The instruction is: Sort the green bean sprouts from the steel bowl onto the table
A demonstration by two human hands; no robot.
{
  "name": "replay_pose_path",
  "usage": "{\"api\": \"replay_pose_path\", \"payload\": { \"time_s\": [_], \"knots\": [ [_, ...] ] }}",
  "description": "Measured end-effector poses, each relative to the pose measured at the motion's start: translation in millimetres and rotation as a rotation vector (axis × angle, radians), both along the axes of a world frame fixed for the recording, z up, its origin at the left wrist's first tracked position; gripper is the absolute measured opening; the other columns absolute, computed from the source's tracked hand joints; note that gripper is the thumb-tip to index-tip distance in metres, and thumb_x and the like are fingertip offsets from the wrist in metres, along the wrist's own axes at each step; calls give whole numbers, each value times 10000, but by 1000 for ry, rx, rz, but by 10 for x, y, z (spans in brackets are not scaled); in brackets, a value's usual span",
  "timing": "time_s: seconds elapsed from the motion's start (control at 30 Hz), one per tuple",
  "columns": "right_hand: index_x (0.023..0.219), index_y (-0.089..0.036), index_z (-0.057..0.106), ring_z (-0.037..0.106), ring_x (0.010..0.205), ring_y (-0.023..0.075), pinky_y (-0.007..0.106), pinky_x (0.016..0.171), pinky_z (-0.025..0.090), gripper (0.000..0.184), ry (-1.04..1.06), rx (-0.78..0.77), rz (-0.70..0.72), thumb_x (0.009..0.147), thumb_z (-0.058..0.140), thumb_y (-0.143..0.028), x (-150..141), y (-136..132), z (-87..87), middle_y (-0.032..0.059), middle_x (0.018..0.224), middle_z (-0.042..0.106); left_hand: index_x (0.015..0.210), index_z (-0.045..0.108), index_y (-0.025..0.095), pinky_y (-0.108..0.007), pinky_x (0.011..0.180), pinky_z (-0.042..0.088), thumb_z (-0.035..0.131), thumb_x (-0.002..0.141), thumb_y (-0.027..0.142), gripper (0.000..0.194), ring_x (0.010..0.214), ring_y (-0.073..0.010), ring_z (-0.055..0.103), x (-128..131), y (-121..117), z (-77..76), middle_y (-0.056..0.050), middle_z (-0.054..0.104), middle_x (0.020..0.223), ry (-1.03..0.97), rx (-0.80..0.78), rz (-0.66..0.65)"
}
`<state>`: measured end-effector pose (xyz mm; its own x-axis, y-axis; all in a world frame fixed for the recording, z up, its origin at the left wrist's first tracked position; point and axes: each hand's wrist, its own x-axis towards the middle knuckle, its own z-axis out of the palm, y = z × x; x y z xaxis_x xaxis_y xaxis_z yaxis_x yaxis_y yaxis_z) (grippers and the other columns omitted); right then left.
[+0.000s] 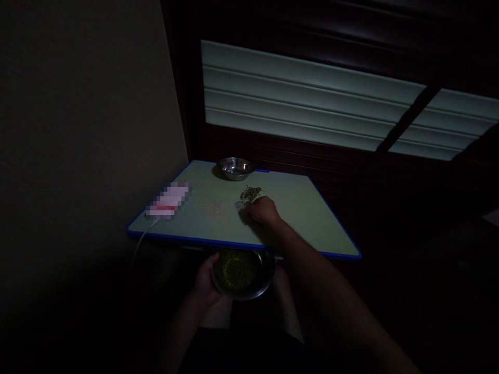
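My left hand (207,280) grips the rim of a metal bowl (266,283) below the table's front edge. Many small green beans (236,269) lie in this bowl. Over the table, my right hand (265,210) is closed on a small pale, flat piece (240,206), its kind too dim to make out. Just beyond the fingers is a loose heap of small dark green beans (251,194). To the left of that hand, pale grains (216,209) are spread thinly on the tabletop.
The light green table (304,223) has a blue edge. A second metal bowl (235,169) stands at its back. On the left lies a blurred-out phone-like object (169,200) with a white cable (142,239). A wall rises at left, and a slatted panel (296,98) behind.
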<state>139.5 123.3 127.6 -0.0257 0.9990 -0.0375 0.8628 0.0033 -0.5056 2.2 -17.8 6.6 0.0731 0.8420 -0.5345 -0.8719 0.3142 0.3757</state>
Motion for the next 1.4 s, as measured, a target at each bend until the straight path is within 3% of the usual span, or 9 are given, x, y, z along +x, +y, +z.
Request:
{"api": "replay_pose_path", "payload": {
  "time_s": [0.43, 0.77, 0.97, 1.13, 1.27, 1.4],
  "knots": [
    [809, -107, 723, 678, 802, 246, 261, 604, 464, 230, 29, 6, 14, 665, 648, -269, -336, 6, 11, 180, 893, 723, 872, 709, 124, -464, 942, 506, 536, 830, 222, 202, 836, -270, 735, 4, 4, 18, -96, 780, 796, 48, -12, -17],
    [636, -163, 653, 601, 574, 136, 205, 525, 410, 119, 256, 33, 16, 688, 594, -252, -255, 45, -49, 52, 605, 660, 888, 716, 111, -497, 959, 486, 564, 806, 207, 197, 926, -312, 717, -19, -2, -42, -120, 775, 797, 0, 1, -10],
    [604, -166, 592, 564, 525, 110, 197, 516, 395, 122, 357, 78, 89, 706, 589, -233, -34, 195, 27, 21, 568, 636, 888, 727, 110, -498, 955, 490, 577, 795, 206, 201, 973, -322, 704, -34, -14, -56, -132, 778, 826, -37, 28, -23],
    [684, -176, 522, 510, 464, 101, 205, 476, 377, 89, 555, 84, 56, 648, 602, -183, 331, 366, 49, -14, 554, 592, 801, 732, 124, -462, 940, 506, 565, 806, 195, 181, 859, -285, 732, -16, -4, -21, -108, 779, 790, 5, 18, 4],
    [707, -183, 495, 490, 515, 91, 201, 517, 389, 184, 686, 158, 60, 568, 615, -177, 525, 397, -48, -57, 577, 530, 784, 735, 126, -448, 941, 505, 552, 811, 192, 196, 839, -278, 734, -4, 8, -27, -101, 778, 770, 7, 13, 0],
    [752, -165, 547, 469, 584, 86, 199, 567, 394, 202, 718, 209, 84, 578, 620, -237, 589, 399, -174, -41, 644, 546, 868, 747, 134, -465, 966, 483, 550, 803, 203, 219, 923, -297, 719, -31, 5, -84, -101, 782, 798, -47, 54, -49]
  ]
}}
